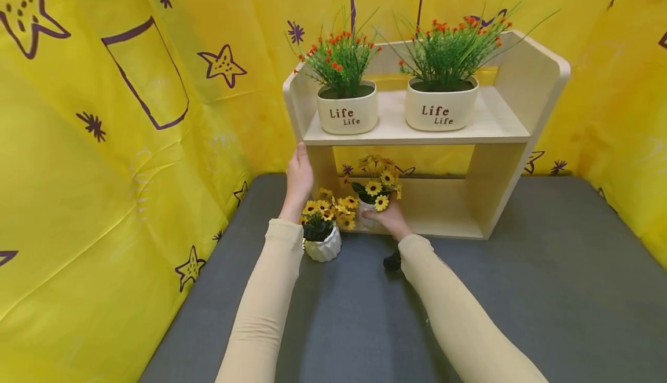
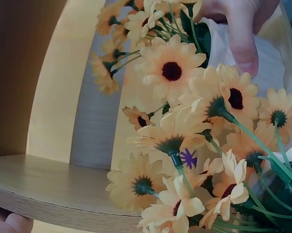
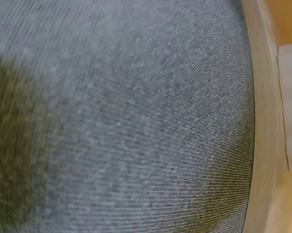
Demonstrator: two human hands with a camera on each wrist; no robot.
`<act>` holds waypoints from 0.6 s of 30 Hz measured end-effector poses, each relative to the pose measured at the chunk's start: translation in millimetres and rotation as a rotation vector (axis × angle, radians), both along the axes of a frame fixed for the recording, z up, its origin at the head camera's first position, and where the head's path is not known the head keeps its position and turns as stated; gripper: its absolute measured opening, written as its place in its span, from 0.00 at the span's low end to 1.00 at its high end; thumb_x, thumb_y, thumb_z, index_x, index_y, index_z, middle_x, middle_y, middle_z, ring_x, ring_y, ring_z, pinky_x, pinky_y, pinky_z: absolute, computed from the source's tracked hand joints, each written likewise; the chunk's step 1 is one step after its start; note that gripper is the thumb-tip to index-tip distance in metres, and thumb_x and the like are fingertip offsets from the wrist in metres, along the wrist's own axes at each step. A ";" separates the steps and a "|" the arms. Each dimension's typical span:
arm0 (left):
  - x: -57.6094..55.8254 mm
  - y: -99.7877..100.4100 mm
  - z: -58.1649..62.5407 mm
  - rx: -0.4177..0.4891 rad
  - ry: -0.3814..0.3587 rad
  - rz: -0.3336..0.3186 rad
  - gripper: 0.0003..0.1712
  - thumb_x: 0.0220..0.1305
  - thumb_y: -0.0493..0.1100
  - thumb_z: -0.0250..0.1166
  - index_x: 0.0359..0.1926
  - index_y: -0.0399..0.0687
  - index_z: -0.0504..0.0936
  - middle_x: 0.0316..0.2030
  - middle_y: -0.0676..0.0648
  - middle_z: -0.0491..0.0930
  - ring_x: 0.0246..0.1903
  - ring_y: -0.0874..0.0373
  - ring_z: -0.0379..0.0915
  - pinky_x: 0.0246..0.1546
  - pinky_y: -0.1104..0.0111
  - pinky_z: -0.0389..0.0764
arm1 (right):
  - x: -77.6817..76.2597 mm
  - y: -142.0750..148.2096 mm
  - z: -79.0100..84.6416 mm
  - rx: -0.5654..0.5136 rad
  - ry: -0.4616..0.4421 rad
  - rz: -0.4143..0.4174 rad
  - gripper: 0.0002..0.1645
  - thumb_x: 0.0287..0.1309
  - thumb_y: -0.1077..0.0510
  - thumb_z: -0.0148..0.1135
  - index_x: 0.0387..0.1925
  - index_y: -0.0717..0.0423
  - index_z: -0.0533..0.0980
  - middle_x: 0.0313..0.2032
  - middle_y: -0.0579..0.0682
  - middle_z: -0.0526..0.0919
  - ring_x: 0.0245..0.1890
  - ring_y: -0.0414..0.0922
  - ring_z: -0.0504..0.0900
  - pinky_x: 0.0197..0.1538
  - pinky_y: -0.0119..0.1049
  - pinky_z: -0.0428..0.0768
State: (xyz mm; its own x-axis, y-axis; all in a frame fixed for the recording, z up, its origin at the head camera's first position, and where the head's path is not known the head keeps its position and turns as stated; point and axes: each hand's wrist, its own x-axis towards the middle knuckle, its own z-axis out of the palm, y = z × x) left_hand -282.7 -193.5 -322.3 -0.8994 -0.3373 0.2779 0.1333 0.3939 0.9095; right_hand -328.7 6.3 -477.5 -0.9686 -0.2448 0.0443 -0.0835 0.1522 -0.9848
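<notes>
My right hand grips a small white pot of yellow daisy-like flowers at the left part of the lower shelf. The right wrist view catches the pot only at its edge, past the board's front edge. My left hand rests against the outer left side of the wooden shelf, thumb pointing up; its other fingers are mostly hidden in the head view. A second white ribbed pot with yellow flowers stands on the table by the left wrist. Its blooms fill much of the left wrist view.
On the upper shelf stand two cream pots, a left one and a right one, with red flowers and grass. A grey cloth covers the table. Yellow patterned curtains hang around. A small black object shows under the right wrist.
</notes>
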 end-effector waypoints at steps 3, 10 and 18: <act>-0.3 1.5 0.6 -0.004 -0.002 -0.006 0.44 0.67 0.68 0.31 0.70 0.41 0.52 0.68 0.41 0.53 0.67 0.50 0.46 0.65 0.64 0.48 | -2.1 1.9 0.0 -0.017 0.007 0.015 0.62 0.43 0.58 0.74 0.70 0.56 0.41 0.66 0.60 0.54 0.65 0.55 0.56 0.64 0.49 0.57; 0.7 2.1 1.6 -0.013 -0.005 0.002 0.43 0.67 0.68 0.30 0.70 0.41 0.53 0.68 0.41 0.54 0.67 0.50 0.47 0.65 0.63 0.49 | -1.0 2.1 2.1 0.005 -0.005 0.007 0.63 0.41 0.55 0.75 0.69 0.55 0.43 0.66 0.59 0.56 0.64 0.54 0.57 0.64 0.48 0.56; 1.2 0.8 1.2 -0.014 -0.015 0.003 0.43 0.67 0.68 0.30 0.70 0.41 0.53 0.68 0.41 0.53 0.67 0.49 0.47 0.65 0.63 0.49 | 2.3 5.1 -2.0 0.003 0.013 0.017 0.64 0.43 0.54 0.75 0.71 0.57 0.41 0.66 0.60 0.54 0.64 0.54 0.57 0.64 0.49 0.58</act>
State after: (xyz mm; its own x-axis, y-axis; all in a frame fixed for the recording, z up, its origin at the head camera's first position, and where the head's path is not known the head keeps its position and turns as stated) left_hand -281.5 -192.7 -321.1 -0.9026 -0.3361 0.2690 0.1182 0.4072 0.9057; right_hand -326.4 11.4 -479.5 -0.9636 -0.2613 0.0560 -0.0988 0.1534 -0.9832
